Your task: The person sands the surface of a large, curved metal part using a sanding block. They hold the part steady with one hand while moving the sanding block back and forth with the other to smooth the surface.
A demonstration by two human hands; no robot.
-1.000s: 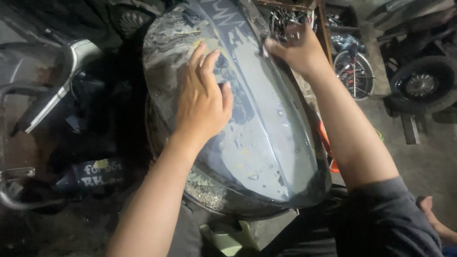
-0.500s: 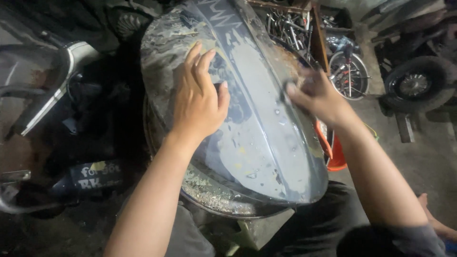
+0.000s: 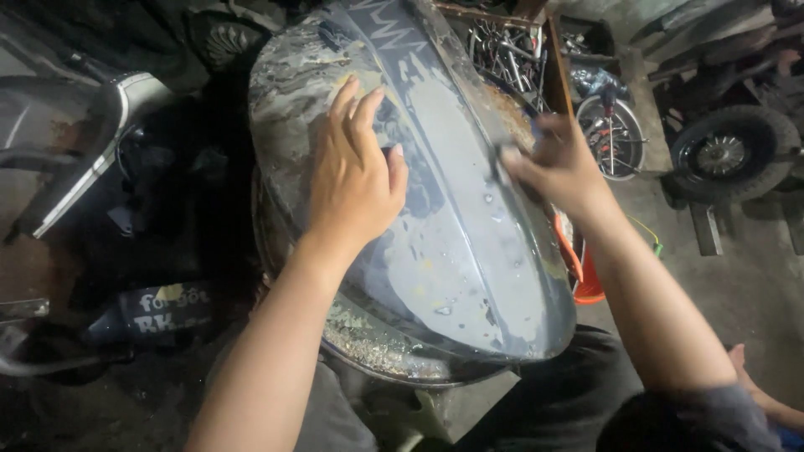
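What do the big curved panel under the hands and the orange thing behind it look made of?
Curved panel: probably painted metal or fibreglass; grey coat dull and wet, scuffed through in patches, flaking at the lower edge. Orange thing: likely moulded plastic, smooth and evenly coloured, though mostly hidden.

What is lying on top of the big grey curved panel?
The left hand lies flat on the grey curved panel. The right hand presses something small at its right edge, blurred. Water drops and worn paint show; what the palms cover is hidden.
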